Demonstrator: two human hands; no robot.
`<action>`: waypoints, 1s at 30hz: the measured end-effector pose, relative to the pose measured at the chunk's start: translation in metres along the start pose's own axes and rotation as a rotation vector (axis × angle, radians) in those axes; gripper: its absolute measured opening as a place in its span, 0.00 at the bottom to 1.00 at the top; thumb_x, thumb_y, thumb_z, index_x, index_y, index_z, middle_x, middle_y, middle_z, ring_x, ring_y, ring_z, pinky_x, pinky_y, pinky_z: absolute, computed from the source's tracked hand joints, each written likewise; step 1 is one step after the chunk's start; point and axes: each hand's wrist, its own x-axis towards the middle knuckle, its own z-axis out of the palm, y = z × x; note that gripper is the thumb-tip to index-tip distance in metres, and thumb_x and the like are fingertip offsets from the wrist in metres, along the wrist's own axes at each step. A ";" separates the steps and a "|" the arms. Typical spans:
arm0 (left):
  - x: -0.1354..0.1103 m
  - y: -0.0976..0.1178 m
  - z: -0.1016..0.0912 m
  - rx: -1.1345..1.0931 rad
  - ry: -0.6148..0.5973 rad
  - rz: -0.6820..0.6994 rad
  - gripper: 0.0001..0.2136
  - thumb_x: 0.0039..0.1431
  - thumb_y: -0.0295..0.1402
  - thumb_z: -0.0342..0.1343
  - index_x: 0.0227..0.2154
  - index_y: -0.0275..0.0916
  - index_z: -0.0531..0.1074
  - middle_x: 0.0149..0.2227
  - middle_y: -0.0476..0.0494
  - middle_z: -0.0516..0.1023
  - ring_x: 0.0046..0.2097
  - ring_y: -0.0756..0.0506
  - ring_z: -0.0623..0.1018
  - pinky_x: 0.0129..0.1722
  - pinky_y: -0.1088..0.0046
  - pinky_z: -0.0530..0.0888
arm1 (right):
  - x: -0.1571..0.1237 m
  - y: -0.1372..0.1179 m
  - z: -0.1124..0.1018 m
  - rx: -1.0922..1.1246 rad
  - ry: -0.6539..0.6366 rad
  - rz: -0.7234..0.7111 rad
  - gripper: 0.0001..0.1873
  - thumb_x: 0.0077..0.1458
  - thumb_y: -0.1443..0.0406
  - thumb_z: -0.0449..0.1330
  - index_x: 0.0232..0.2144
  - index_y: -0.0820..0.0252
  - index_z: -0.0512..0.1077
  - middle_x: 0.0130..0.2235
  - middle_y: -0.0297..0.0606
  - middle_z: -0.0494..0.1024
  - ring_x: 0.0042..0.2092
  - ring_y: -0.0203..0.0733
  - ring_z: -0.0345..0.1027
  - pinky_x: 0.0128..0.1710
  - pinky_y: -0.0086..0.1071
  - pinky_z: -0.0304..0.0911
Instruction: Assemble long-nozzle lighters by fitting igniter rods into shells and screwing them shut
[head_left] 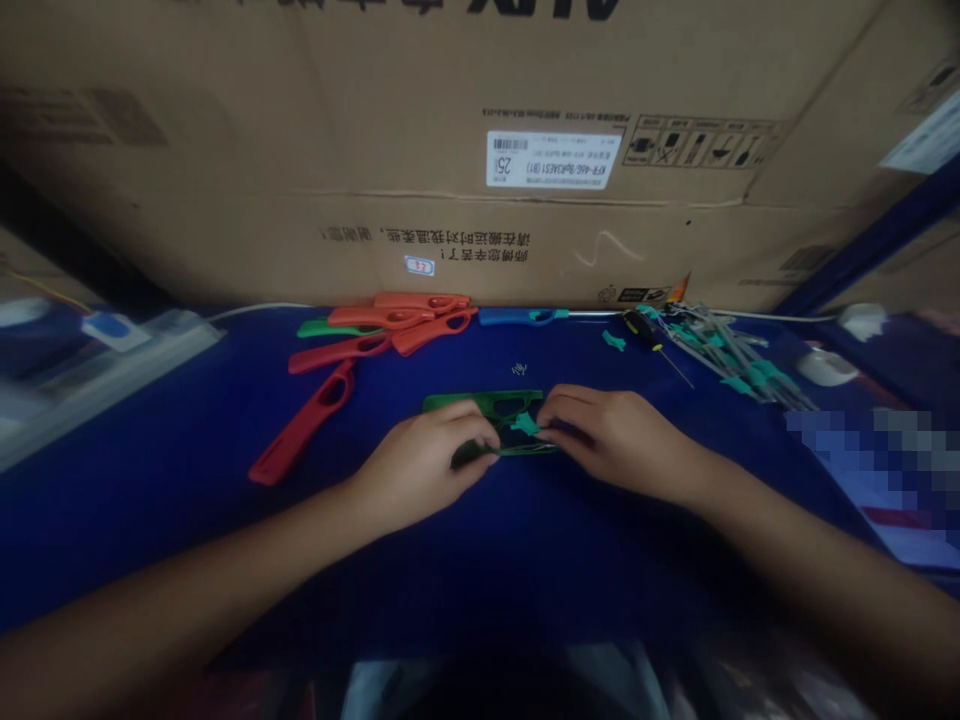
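Note:
Two green lighter handle shells (484, 402) lie in the middle of the blue table, partly hidden by my hands. Fingers curled and thumb pressed in, my left hand (431, 460) grips the nearer green shell at its left part. A small teal plastic trigger (525, 424) sits between the shells, and my right hand (611, 435) pinches it at its right edge. Thin wires or rods run along the nearer shell. Just beyond the shells lie several tiny screws (519, 369).
Red and orange handle shells (315, 420) lie at the left. A blue lighter (525, 316) rests along the back, beside a black-and-yellow screwdriver (645, 328) and a pile of metal lighter rods with teal parts (724, 350). A large cardboard box (337, 150) closes off the back.

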 end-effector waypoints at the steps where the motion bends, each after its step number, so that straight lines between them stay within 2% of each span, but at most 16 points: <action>1: 0.000 0.000 0.000 -0.015 0.002 -0.007 0.03 0.62 0.30 0.59 0.38 0.44 0.76 0.40 0.51 0.77 0.34 0.50 0.75 0.31 0.75 0.69 | 0.000 -0.001 0.002 -0.017 -0.005 -0.014 0.07 0.67 0.64 0.53 0.42 0.57 0.71 0.44 0.37 0.78 0.38 0.38 0.74 0.33 0.30 0.61; 5: 0.000 0.000 0.000 -0.040 0.014 -0.014 0.03 0.61 0.30 0.60 0.37 0.43 0.76 0.38 0.51 0.76 0.32 0.51 0.74 0.31 0.75 0.68 | 0.000 -0.001 0.002 -0.091 -0.027 -0.018 0.08 0.68 0.64 0.52 0.42 0.57 0.72 0.44 0.37 0.78 0.37 0.38 0.74 0.30 0.30 0.59; 9: 0.000 -0.001 0.001 -0.057 0.028 -0.018 0.02 0.61 0.30 0.60 0.36 0.43 0.75 0.36 0.51 0.75 0.31 0.51 0.73 0.32 0.75 0.68 | -0.001 0.001 -0.003 -0.123 0.009 0.027 0.07 0.66 0.63 0.55 0.40 0.57 0.72 0.42 0.36 0.78 0.36 0.38 0.74 0.31 0.30 0.59; 14: 0.002 0.000 0.001 -0.103 0.045 0.002 0.01 0.62 0.30 0.60 0.35 0.42 0.76 0.35 0.51 0.76 0.30 0.52 0.73 0.32 0.75 0.69 | -0.002 0.001 -0.005 -0.001 0.017 0.017 0.05 0.66 0.64 0.56 0.40 0.56 0.73 0.42 0.35 0.78 0.38 0.37 0.74 0.35 0.29 0.62; 19: 0.002 0.003 -0.003 -0.135 0.037 -0.001 0.01 0.62 0.31 0.60 0.34 0.41 0.77 0.35 0.51 0.76 0.30 0.52 0.72 0.31 0.76 0.68 | -0.001 -0.003 0.001 0.059 -0.022 0.009 0.06 0.65 0.66 0.55 0.42 0.56 0.73 0.43 0.35 0.77 0.35 0.36 0.72 0.34 0.29 0.62; 25: -0.002 0.004 -0.006 -0.156 -0.032 -0.010 0.04 0.63 0.33 0.59 0.34 0.44 0.78 0.38 0.51 0.75 0.33 0.52 0.74 0.31 0.76 0.68 | 0.001 -0.004 0.005 0.121 -0.032 0.030 0.07 0.65 0.67 0.55 0.41 0.57 0.74 0.42 0.36 0.77 0.36 0.36 0.71 0.35 0.29 0.63; 30: 0.000 0.001 -0.003 -0.147 0.000 -0.005 0.01 0.61 0.31 0.61 0.34 0.42 0.77 0.36 0.51 0.74 0.33 0.51 0.74 0.33 0.75 0.69 | 0.004 -0.006 0.011 0.160 -0.027 0.037 0.07 0.65 0.67 0.55 0.40 0.57 0.74 0.41 0.36 0.76 0.36 0.36 0.71 0.36 0.29 0.63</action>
